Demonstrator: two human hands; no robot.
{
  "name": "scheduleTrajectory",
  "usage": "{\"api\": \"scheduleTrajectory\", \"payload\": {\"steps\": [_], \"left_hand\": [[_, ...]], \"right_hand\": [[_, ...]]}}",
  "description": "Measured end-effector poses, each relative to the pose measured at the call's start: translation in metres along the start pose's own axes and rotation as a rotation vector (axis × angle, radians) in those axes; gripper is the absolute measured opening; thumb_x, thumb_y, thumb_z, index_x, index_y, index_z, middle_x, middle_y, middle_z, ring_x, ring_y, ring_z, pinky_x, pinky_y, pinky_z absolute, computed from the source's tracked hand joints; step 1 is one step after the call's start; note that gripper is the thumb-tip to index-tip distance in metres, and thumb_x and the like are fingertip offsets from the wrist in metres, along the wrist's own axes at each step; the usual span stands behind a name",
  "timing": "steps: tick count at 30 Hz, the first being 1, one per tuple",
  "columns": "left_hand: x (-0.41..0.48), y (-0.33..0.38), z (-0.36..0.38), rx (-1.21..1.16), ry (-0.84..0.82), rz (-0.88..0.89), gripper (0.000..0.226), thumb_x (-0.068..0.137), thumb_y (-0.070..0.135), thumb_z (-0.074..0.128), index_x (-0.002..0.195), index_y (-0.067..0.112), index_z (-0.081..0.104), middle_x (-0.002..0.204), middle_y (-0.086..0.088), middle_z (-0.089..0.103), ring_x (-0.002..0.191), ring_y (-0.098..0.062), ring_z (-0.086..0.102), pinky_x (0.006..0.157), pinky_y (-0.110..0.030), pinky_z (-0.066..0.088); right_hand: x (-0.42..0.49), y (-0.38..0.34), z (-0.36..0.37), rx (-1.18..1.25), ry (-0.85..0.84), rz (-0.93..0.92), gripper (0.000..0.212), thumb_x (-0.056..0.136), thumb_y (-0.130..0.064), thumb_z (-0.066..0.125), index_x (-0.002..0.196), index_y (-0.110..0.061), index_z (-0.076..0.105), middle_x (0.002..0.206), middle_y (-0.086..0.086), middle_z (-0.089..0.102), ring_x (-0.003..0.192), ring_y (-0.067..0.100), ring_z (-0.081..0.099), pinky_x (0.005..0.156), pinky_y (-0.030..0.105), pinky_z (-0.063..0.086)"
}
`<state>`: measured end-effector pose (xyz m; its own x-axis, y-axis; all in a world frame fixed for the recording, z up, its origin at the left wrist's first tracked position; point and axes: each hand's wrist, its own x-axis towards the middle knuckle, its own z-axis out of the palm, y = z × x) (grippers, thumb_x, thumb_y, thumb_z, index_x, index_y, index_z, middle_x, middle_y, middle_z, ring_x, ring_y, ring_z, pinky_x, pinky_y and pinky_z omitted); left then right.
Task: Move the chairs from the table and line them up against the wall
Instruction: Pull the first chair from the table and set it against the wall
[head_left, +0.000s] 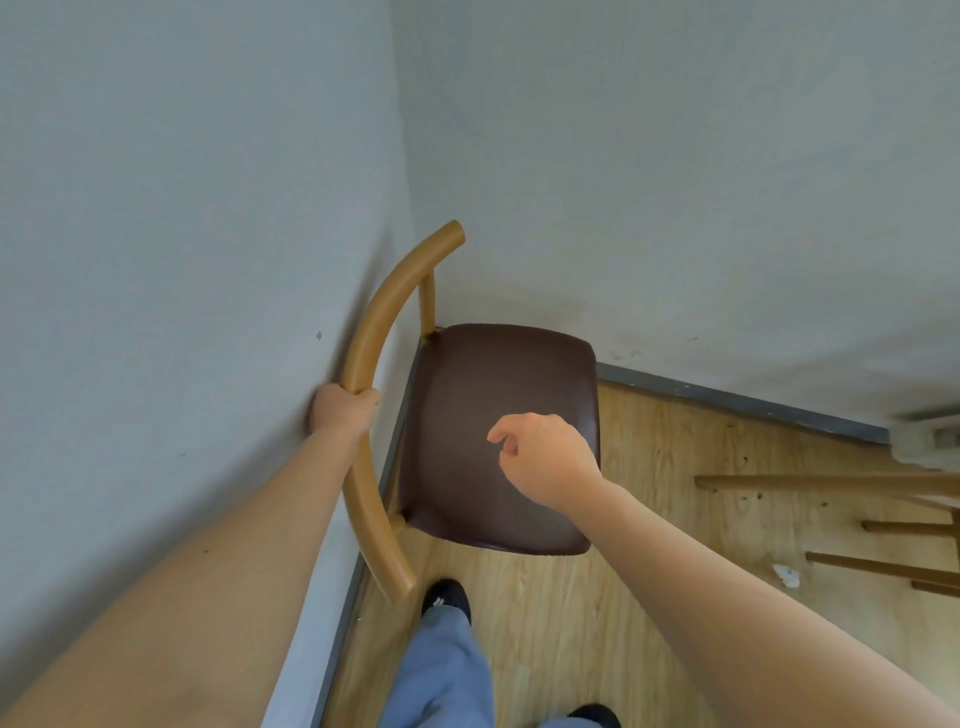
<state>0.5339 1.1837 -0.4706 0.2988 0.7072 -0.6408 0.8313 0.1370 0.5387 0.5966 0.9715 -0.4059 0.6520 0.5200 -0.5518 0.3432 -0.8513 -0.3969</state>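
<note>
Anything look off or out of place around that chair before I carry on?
Nothing major. The chair sits upright in the corner, its curved backrest against the left wall, gripped by the left hand. The only stray item is a small white scrap on the wood floor at right, by some wooden legs.

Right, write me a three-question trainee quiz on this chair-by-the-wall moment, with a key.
1. True or false: the left hand grips the chair's curved wooden backrest.
2. Multiple choice: the right hand is
A. gripping the backrest
B. loosely curled above the brown seat cushion, holding nothing
C. flat on the wall
3. Fill in: the backrest sits against the ___ wall, as the person sees it.

Key: 1 true. 2 B. 3 left.
</note>
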Motion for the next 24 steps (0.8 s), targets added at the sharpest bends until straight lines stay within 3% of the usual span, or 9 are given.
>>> {"api": "scheduleTrajectory", "payload": {"steps": [2, 3, 4, 7, 10, 13, 17, 24], "left_hand": [[-0.005, 0.003, -0.001, 0.036, 0.035, 0.018, 0.021, 0.085, 0.013, 0.06, 0.068, 0.009, 0.048, 0.067, -0.006, 0.051, 0.062, -0.025, 0.052, 0.067, -0.035, 0.046], [-0.01, 0.006, -0.001, 0.061, 0.059, 0.047, 0.015, 0.085, 0.012, 0.059, 0.073, 0.006, 0.052, 0.071, -0.009, 0.055, 0.063, -0.025, 0.053, 0.067, -0.034, 0.047], [-0.016, 0.009, -0.001, 0.085, 0.086, 0.096, 0.009, 0.086, 0.011, 0.058, 0.086, 0.002, 0.058, 0.08, -0.013, 0.06, 0.069, -0.028, 0.058, 0.068, -0.036, 0.049], [-0.036, 0.012, 0.001, 0.178, 0.18, 0.366, 0.039, 0.086, 0.01, 0.055, 0.125, 0.005, 0.052, 0.122, -0.014, 0.06, 0.107, -0.032, 0.059, 0.088, -0.044, 0.052], [-0.056, 0.013, 0.006, 0.302, 0.172, 0.633, 0.05, 0.088, 0.012, 0.056, 0.137, 0.014, 0.045, 0.142, -0.006, 0.048, 0.129, -0.026, 0.045, 0.101, -0.039, 0.043], [-0.075, 0.011, 0.018, 0.416, 0.079, 0.758, 0.047, 0.09, 0.014, 0.054, 0.136, 0.019, 0.048, 0.15, -0.003, 0.039, 0.137, -0.021, 0.035, 0.107, -0.036, 0.037], [-0.111, 0.011, 0.038, 0.468, -0.055, 0.872, 0.038, 0.09, 0.014, 0.055, 0.127, 0.023, 0.057, 0.149, 0.0, 0.04, 0.137, -0.02, 0.035, 0.106, -0.037, 0.039], [-0.197, 0.012, 0.063, 0.505, -0.231, 1.01, 0.037, 0.089, 0.015, 0.056, 0.124, 0.024, 0.06, 0.147, 0.002, 0.042, 0.134, -0.018, 0.037, 0.104, -0.034, 0.038]], "right_hand": [[-0.001, -0.001, 0.002, -0.007, -0.012, 0.003, 0.036, 0.094, -0.014, 0.045, 0.124, -0.026, 0.061, 0.12, -0.001, 0.067, 0.107, 0.021, 0.062, 0.087, 0.03, 0.05], [-0.002, -0.002, 0.002, -0.007, -0.013, 0.005, 0.036, 0.094, -0.014, 0.045, 0.125, -0.026, 0.061, 0.12, -0.001, 0.067, 0.107, 0.021, 0.062, 0.087, 0.03, 0.05], [-0.003, -0.002, 0.003, -0.005, -0.01, 0.007, 0.036, 0.094, -0.014, 0.045, 0.125, -0.026, 0.061, 0.12, -0.001, 0.067, 0.107, 0.021, 0.062, 0.087, 0.03, 0.05], [-0.007, -0.002, 0.004, 0.012, 0.006, 0.018, 0.036, 0.095, -0.014, 0.045, 0.124, -0.026, 0.061, 0.119, -0.001, 0.067, 0.106, 0.021, 0.062, 0.085, 0.028, 0.05], [-0.017, 0.004, 0.004, 0.026, 0.023, 0.04, 0.036, 0.094, -0.015, 0.044, 0.123, -0.028, 0.061, 0.118, -0.002, 0.067, 0.104, 0.02, 0.063, 0.082, 0.027, 0.05], [-0.032, 0.014, 0.004, 0.057, 0.063, 0.064, 0.035, 0.094, -0.016, 0.045, 0.122, -0.029, 0.062, 0.116, -0.003, 0.069, 0.1, 0.018, 0.064, 0.078, 0.026, 0.051], [-0.059, 0.029, 0.004, 0.077, 0.136, 0.097, 0.035, 0.093, -0.017, 0.046, 0.12, -0.031, 0.063, 0.113, -0.004, 0.069, 0.093, 0.016, 0.064, 0.068, 0.02, 0.045], [-0.139, 0.073, -0.007, 0.121, 0.277, 0.136, 0.035, 0.091, -0.015, 0.047, 0.118, -0.027, 0.065, 0.11, -0.005, 0.071, 0.099, 0.016, 0.064, 0.078, 0.026, 0.051]]}}
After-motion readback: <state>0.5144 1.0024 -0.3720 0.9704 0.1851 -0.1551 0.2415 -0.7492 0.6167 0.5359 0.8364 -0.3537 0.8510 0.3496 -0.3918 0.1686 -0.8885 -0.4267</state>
